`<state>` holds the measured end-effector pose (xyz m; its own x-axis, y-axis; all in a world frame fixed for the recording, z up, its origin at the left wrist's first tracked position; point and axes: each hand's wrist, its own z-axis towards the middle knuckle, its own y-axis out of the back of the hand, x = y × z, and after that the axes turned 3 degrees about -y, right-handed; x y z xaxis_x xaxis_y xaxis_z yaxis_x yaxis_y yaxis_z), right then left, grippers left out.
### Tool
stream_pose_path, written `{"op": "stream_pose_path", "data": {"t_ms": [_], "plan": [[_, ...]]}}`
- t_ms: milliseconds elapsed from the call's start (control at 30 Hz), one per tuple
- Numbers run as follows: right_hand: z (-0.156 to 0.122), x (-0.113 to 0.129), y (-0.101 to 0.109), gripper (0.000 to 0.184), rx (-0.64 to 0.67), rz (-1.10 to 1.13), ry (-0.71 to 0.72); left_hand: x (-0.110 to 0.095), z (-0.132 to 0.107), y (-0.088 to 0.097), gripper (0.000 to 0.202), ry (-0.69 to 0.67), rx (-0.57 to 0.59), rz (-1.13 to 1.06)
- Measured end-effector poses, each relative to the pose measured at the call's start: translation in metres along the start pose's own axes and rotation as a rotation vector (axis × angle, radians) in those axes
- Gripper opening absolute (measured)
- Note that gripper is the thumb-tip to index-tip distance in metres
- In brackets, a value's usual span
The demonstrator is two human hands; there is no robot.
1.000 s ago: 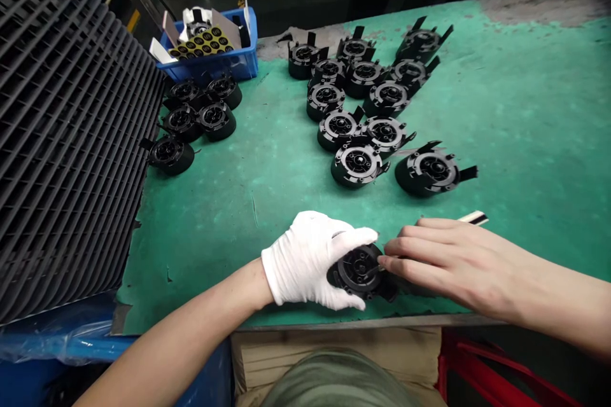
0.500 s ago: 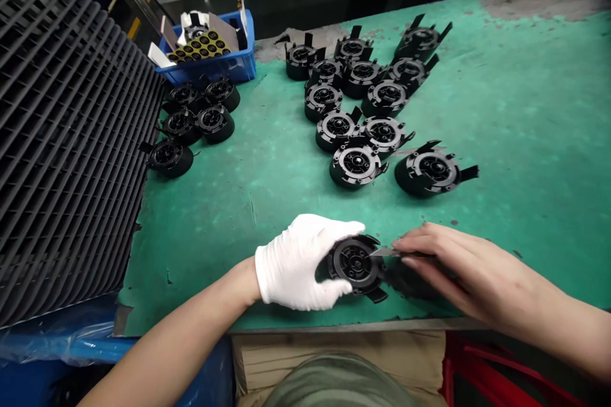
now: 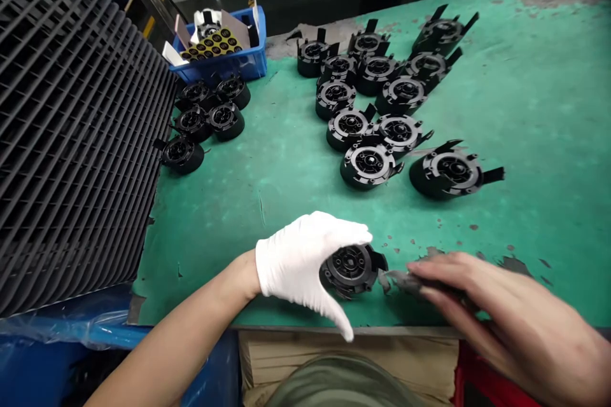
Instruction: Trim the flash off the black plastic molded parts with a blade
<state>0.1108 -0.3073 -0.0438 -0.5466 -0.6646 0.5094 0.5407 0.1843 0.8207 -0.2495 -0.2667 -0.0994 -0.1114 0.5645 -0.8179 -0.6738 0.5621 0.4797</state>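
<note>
My left hand [image 3: 305,261], in a white glove, is beside a black round plastic housing [image 3: 353,262] near the front edge of the table. Its fingers lie along the far side of the housing, covering part of its left side. The thumb sticks out toward me, apart from the part, so the hand is open. To the right, my bare right hand [image 3: 470,286] is closed on a thin pointed metal tool [image 3: 386,278]. Blur and the fingers hide most of that tool; its tip is just right of the housing.
Several similar black housings [image 3: 366,164] stand mid-table, with one more [image 3: 446,170] at their right. Another group [image 3: 225,121] is by the dark slatted rack [image 3: 86,140]. A blue bin [image 3: 229,65] holds cardboard and a sheet of round stickers. The green tabletop [image 3: 286,165] is worn.
My left thumb has swung off the housing toward me. The right hand has drawn the tool back from the housing's face, right and nearer to me. The whole view has shifted slightly.
</note>
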Motion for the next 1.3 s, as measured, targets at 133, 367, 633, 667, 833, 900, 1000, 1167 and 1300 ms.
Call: {"op": "stream_pose_path", "data": {"t_ms": [133,367,633,667,833,900,1000,1167,1300], "plan": [[-0.011,0.014,-0.016,0.033,-0.018,-0.024,-0.049,-0.010,0.010,0.007,0.101,0.182,0.176,0.042],[0.001,-0.002,-0.009,0.046,-0.013,-0.150,-0.003,-0.011,0.003,-0.020,0.145,0.185,0.085,0.261],[-0.013,-0.036,-0.003,0.063,0.099,-0.135,0.035,-0.025,0.024,-0.019,0.091,0.172,0.212,0.259],[-0.014,-0.039,-0.004,0.065,0.109,-0.133,0.029,-0.027,0.025,-0.018,0.087,0.176,0.217,0.257],[-0.010,-0.045,-0.005,0.061,0.121,-0.100,0.055,-0.028,0.026,-0.016,0.081,0.175,0.220,0.251],[-0.008,-0.046,-0.006,0.059,0.108,-0.111,0.085,-0.027,0.025,-0.017,0.084,0.170,0.215,0.251],[-0.007,-0.046,-0.009,0.059,0.099,-0.121,0.096,-0.026,0.025,-0.018,0.091,0.175,0.225,0.273],[-0.006,-0.042,-0.010,0.059,0.093,-0.112,0.081,-0.027,0.028,-0.018,0.092,0.199,0.249,0.306],[-0.004,-0.042,-0.008,0.054,0.082,-0.111,0.118,-0.028,0.029,-0.018,0.089,0.202,0.252,0.298]]}}
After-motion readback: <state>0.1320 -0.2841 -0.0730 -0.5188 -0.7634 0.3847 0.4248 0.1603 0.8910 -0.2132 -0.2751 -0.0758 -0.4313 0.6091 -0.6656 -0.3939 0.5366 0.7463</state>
